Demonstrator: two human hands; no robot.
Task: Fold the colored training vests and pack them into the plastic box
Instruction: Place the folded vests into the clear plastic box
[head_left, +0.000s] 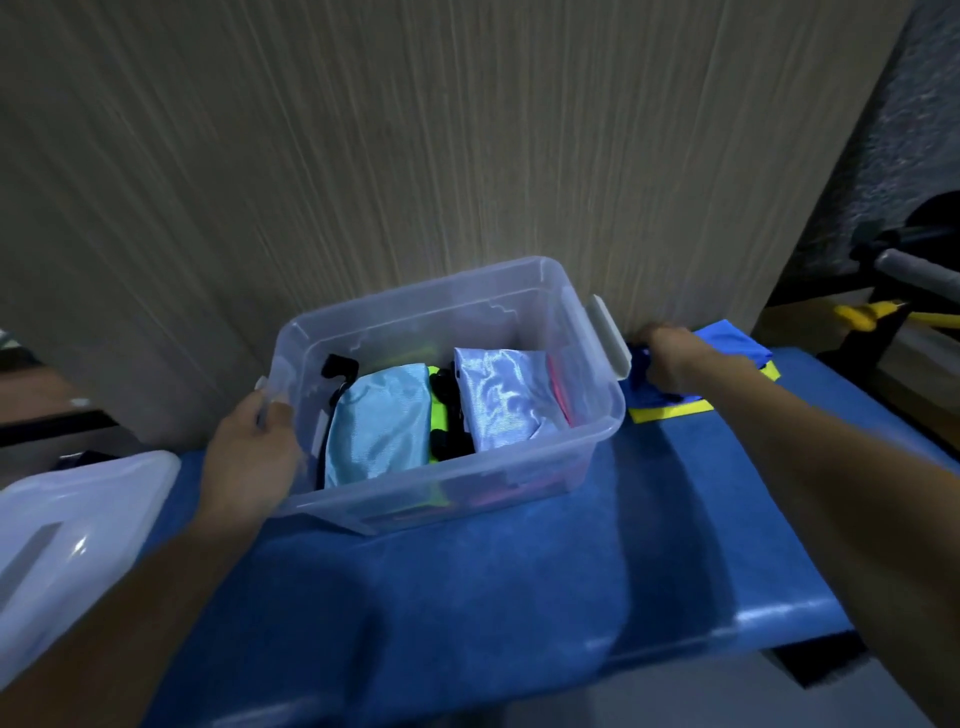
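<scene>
Clear plastic box (587, 441) standing on the blue-covered desk (519, 571), close against the striped wall (363, 130) behind, lid off. Inside, packed upright side by side — a light blue folded vest (379, 426) to the left, a neon yellow-green one (438, 415) with black trim in the middle, a shinier pale blue one (501, 397) to the right, and a thin pink edge (560, 395) against the right wall. White latch (608, 335) flipped outward on the box's right end.

Left hand (254, 457) at the left end of the box, grip clenched over the rim there, thumb inside the wall. Right hand (670, 358) stretched out to the right of the box, grip closed on a royal blue vest (737, 345) with yellow trim, lying on the desk just beside the latch; fingers curled into the cloth.

Translucent white lid (78, 535) lying at the desk's left edge, well apart from the box. Past the desk's right end, dark blurred shapes with a grey tube (919, 278) and something yellow (862, 317) — too unclear to name.
</scene>
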